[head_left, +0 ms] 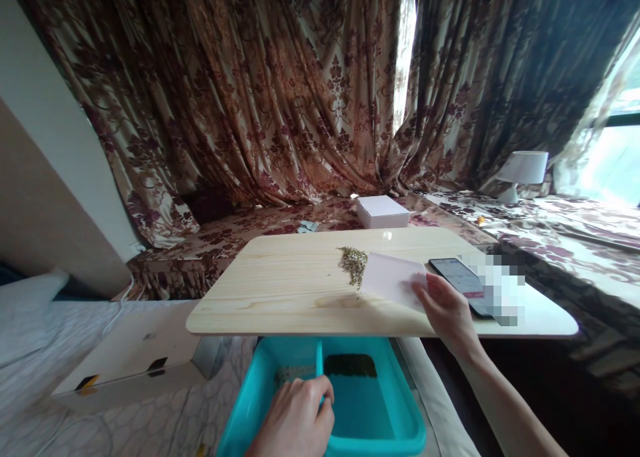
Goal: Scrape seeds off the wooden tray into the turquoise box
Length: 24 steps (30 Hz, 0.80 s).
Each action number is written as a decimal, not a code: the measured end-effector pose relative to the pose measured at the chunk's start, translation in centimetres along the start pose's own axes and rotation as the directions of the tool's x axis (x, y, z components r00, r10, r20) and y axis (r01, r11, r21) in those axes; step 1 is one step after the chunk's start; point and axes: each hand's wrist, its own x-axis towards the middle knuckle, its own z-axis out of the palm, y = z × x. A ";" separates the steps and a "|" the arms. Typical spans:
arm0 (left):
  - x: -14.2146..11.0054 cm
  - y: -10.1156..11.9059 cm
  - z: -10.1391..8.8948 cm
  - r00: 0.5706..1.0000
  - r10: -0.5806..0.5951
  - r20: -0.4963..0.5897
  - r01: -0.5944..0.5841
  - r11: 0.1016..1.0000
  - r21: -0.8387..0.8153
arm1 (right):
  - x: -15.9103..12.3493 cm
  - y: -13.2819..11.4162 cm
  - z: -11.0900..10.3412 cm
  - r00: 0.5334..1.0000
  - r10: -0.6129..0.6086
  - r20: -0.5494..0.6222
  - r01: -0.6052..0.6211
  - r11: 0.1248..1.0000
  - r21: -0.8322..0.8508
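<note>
My right hand pinches the right end of a pale, translucent plastic sheet above the wooden tabletop. The sheet's left edge touches a small pile of greenish-brown grains. Lower down, my left hand is closed over the divider of a teal two-part bin, its fingers curled around the top. Dark green grains lie at the far end of the bin's right compartment. A thin scatter of grey specks shows in the left one, partly hidden by my left hand.
A phone lies on the table right of the sheet, beside a blurred-out patch. Behind the table stand a white box and a crumpled grey cloth. A lamp is at far right, a large carton at left.
</note>
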 end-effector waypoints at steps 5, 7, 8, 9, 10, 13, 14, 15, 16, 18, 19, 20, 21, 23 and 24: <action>0.0 -0.2 -0.1 1.000 0.006 0.004 -0.006 1.000 -0.010 | 0.2 -0.3 0.9 0.999 0.011 0.031 -0.010 1.000 -0.013; 0.0 -0.2 -0.1 1.000 0.005 0.007 -0.005 1.000 -0.013 | 0.2 -0.4 1.1 0.999 0.013 0.039 -0.013 1.000 -0.020; 0.0 -0.2 -0.1 1.000 0.003 0.008 -0.003 1.000 -0.016 | 0.1 -0.5 1.2 0.999 0.016 0.046 -0.015 1.000 -0.022; 0.0 -0.2 -0.1 1.000 0.001 0.007 -0.001 1.000 -0.020 | 0.0 -0.6 1.2 0.998 0.019 0.056 -0.018 1.000 -0.025; -0.1 -0.1 -0.2 1.000 -0.001 0.004 0.001 1.000 -0.024 | 0.0 -0.7 1.2 0.997 0.023 0.067 -0.021 0.999 -0.027; -0.2 -0.1 -0.2 1.000 0.004 -0.006 -0.004 0.999 -0.033 | -0.1 -0.9 1.0 0.997 0.012 0.081 -0.010 1.000 -0.022; -0.2 -0.2 -0.2 1.000 0.006 -0.009 -0.006 0.999 -0.033 | -0.1 -0.9 0.9 0.997 0.000 0.077 0.002 1.000 -0.020; -0.2 -0.2 -0.2 1.000 0.008 -0.013 -0.008 0.999 -0.032 | -0.1 -0.9 0.8 0.997 -0.014 0.071 0.015 1.000 -0.018; -0.2 -0.2 -0.1 1.000 0.009 -0.016 -0.009 0.999 -0.032 | -0.1 -0.8 0.7 0.998 -0.026 0.065 0.027 0.999 -0.018; -0.1 -0.3 0.0 1.000 0.010 -0.023 -0.011 1.000 -0.030 | -0.1 -0.6 0.5 0.997 -0.035 0.062 0.037 0.999 -0.023; -0.1 -0.3 0.0 1.000 0.011 -0.024 -0.012 0.999 -0.030 | -0.1 -0.5 0.5 0.998 -0.032 0.061 0.034 0.999 -0.026; -0.1 -0.3 0.0 1.000 0.013 -0.025 -0.013 0.999 -0.031 | -0.1 -0.4 0.5 0.998 -0.026 0.060 0.027 0.999 -0.029; -0.1 -0.3 0.0 1.000 0.013 -0.026 -0.014 0.999 -0.031 | -0.1 -0.4 0.5 0.998 -0.019 0.060 0.021 0.999 -0.034; -0.2 -0.3 0.0 1.000 0.015 -0.026 -0.016 0.999 -0.032 | -0.2 -0.5 0.6 0.998 -0.012 0.062 0.015 0.999 -0.047; -0.2 -0.3 0.0 1.000 0.016 -0.027 -0.016 0.999 -0.033 | -0.3 -0.6 0.7 0.998 -0.012 0.064 0.016 0.998 -0.056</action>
